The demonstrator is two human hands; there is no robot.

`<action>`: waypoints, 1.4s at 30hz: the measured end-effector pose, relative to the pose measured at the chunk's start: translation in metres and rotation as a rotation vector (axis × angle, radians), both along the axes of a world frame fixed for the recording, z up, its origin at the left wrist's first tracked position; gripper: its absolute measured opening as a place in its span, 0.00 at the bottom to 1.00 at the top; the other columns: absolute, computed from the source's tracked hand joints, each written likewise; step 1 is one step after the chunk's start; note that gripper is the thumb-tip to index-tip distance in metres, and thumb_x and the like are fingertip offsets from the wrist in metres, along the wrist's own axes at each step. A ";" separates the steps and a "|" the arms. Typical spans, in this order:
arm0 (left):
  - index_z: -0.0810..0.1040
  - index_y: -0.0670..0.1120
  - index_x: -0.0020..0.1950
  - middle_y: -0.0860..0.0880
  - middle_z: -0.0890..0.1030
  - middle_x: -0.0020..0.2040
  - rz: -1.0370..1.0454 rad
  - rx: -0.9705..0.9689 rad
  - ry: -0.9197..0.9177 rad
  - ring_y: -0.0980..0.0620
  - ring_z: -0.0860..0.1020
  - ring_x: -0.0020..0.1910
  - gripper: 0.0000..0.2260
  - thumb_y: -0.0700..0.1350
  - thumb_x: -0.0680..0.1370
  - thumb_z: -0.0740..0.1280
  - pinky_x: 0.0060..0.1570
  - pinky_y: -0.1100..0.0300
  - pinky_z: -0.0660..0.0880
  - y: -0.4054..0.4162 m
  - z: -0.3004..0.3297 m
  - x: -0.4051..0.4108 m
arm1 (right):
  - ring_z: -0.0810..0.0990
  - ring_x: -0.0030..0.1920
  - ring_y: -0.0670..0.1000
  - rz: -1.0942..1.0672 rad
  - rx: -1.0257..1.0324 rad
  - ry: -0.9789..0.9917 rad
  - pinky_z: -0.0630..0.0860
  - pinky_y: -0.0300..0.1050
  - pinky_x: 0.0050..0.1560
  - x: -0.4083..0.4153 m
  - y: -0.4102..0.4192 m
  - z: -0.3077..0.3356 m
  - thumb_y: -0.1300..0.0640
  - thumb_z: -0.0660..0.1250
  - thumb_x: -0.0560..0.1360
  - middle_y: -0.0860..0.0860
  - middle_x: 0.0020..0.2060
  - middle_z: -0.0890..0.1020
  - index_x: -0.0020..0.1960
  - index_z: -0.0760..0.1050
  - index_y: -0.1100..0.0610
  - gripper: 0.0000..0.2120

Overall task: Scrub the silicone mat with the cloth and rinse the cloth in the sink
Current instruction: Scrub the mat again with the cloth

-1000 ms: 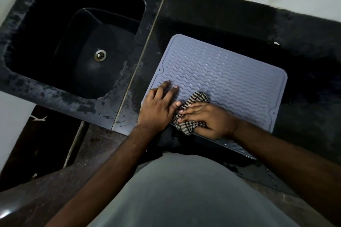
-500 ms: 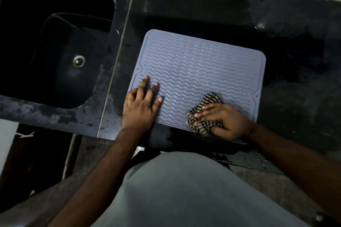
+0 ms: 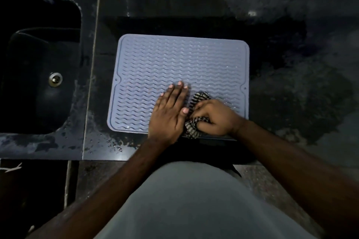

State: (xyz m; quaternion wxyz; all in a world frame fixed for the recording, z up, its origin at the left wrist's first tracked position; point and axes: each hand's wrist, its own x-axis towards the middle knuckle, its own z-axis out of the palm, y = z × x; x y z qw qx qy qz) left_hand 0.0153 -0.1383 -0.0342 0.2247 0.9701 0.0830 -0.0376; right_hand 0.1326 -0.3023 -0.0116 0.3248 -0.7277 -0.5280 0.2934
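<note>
Grey-blue silicone, ribbed with wavy ridges inside a raised rim, the mat (image 3: 178, 68) lies flat on the dark stone surface (image 3: 291, 83), its near edge close to the surface's front edge and its left edge just beside the sink (image 3: 38, 64). The left hand (image 3: 169, 110) rests on the mat's near half, fingers (image 3: 179, 85) straight and spread, gripping nothing; I judge it pins the flexible sheet so it cannot slide under the scrubbing. Just beside it, toward the near right corner, the right hand (image 3: 215, 118) has its fingers curled tight around a bunched checked cloth (image 3: 196, 99), pressing it into the ridges. Water beads on the surface's front edge, left of the mat. Rinsing is not yet begun.
</note>
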 end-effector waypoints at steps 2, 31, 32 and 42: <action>0.56 0.51 0.83 0.52 0.54 0.83 -0.022 0.066 0.010 0.52 0.51 0.82 0.27 0.57 0.85 0.43 0.79 0.48 0.52 0.003 -0.002 0.000 | 0.83 0.46 0.54 -0.032 -0.005 0.021 0.77 0.48 0.48 0.002 -0.011 0.002 0.50 0.62 0.71 0.53 0.42 0.85 0.46 0.86 0.55 0.16; 0.66 0.40 0.76 0.40 0.62 0.79 -0.084 0.069 0.037 0.40 0.60 0.78 0.30 0.59 0.81 0.63 0.77 0.47 0.57 -0.016 0.008 0.028 | 0.83 0.42 0.43 -1.377 0.346 0.512 0.78 0.40 0.46 -0.008 -0.074 0.049 0.58 0.61 0.83 0.46 0.39 0.85 0.44 0.83 0.54 0.14; 0.68 0.41 0.75 0.40 0.62 0.79 -0.147 0.059 0.024 0.40 0.60 0.78 0.29 0.58 0.81 0.64 0.77 0.47 0.58 -0.017 0.011 0.036 | 0.84 0.43 0.42 -1.509 0.371 0.519 0.79 0.40 0.47 -0.006 -0.070 0.053 0.57 0.61 0.83 0.45 0.40 0.86 0.46 0.82 0.53 0.13; 0.63 0.46 0.80 0.47 0.58 0.82 -0.469 0.079 0.088 0.42 0.59 0.78 0.29 0.50 0.80 0.64 0.75 0.47 0.59 -0.039 0.021 0.108 | 0.83 0.45 0.55 -1.204 -0.134 -0.006 0.78 0.50 0.49 -0.017 -0.055 0.024 0.51 0.63 0.82 0.57 0.47 0.85 0.62 0.78 0.58 0.14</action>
